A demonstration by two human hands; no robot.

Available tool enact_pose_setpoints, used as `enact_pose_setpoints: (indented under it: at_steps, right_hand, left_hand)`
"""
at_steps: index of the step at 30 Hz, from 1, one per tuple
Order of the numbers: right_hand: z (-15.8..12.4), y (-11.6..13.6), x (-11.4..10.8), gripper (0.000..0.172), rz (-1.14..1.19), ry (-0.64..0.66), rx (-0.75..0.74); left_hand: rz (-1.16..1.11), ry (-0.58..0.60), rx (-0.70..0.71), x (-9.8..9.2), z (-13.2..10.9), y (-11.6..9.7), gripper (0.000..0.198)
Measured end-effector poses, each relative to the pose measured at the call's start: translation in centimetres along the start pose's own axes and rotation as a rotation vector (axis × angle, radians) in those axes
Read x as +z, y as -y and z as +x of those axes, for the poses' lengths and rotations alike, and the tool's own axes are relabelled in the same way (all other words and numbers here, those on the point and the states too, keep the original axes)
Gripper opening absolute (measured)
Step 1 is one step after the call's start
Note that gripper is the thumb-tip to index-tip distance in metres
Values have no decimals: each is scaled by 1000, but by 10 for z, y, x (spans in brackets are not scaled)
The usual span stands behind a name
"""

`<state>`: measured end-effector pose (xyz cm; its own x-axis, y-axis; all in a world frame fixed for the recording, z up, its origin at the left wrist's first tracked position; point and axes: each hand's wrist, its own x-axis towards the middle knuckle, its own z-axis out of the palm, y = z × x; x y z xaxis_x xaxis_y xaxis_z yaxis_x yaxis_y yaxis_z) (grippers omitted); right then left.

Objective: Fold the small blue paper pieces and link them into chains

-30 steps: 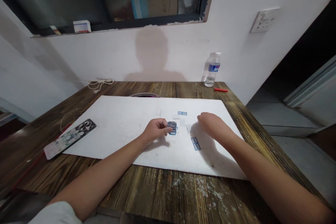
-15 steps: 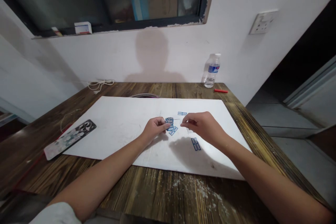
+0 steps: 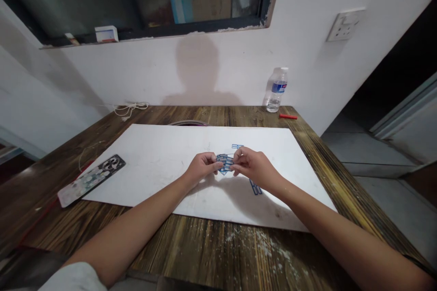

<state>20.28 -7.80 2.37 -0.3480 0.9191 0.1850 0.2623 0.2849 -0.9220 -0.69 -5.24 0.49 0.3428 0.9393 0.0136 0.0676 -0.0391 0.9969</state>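
Observation:
Between my two hands is a cluster of small blue-outlined rectangular pieces [image 3: 224, 162]; how they are joined is too small to tell. My left hand [image 3: 202, 164] pinches the cluster's left side between thumb and fingers. On the right side, my right hand [image 3: 253, 164] has thumb and fingertips closed at its edge. A thin dark line runs from the top of the cluster to the right fingers. One loose blue-outlined piece [image 3: 237, 146] lies just beyond the right hand. Nearer me, another loose piece [image 3: 255, 188] lies partly under that hand.
A white board [image 3: 153, 159] covers much of the wooden table [image 3: 191, 245]. A patterned phone case or phone [image 3: 92, 179] overlaps its left edge. At the back stand a water bottle [image 3: 276, 91], a red stick-like object [image 3: 288, 117] and a white cable [image 3: 131, 108].
My right hand has moved left and down, from apart to touching the cluster's right side. It now covers part of the nearer loose piece. My left hand has stayed in place.

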Motion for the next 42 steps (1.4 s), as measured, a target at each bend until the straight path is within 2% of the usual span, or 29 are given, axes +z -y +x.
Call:
enact_pose_setpoints:
  at_steps: [5,8,12,15,17,20,24,29,35,42]
  right_hand:
    - [-2,-1,5,24,-95,5,3]
    - [-2,2,4,26,-210,-9,-38]
    - [2,9,-12,23,-441,-38,-42]
    - [4,10,-32,6,-718,-61,-48]
    - [6,6,-42,12,-872,-6,-33]
    - [7,-1,-47,23,-1002,160,-64]
    - [7,-2,-40,13,-1171,318,-112]
    - [4,1,-33,14,-1221,371,-134]
    - [3,0,-29,16,-1227,368,-184]
    - [8,-5,-32,18,-1183,432,-228]
  left_hand:
    - [13,133,6,-2,1,6,45]
    - [27,151,16,-3,1,8,42]
    - [84,69,18,0,0,4,40]
    - [99,-39,25,0,1,2,40]
    - [101,-96,35,0,2,2,39]
    - [100,-131,43,-1,4,3,38]
    - [102,-135,39,-1,4,3,36]
    - [94,-155,35,1,4,2,36]
    - [110,-142,36,-1,4,3,35]
    - [117,-145,38,-1,5,3,36]
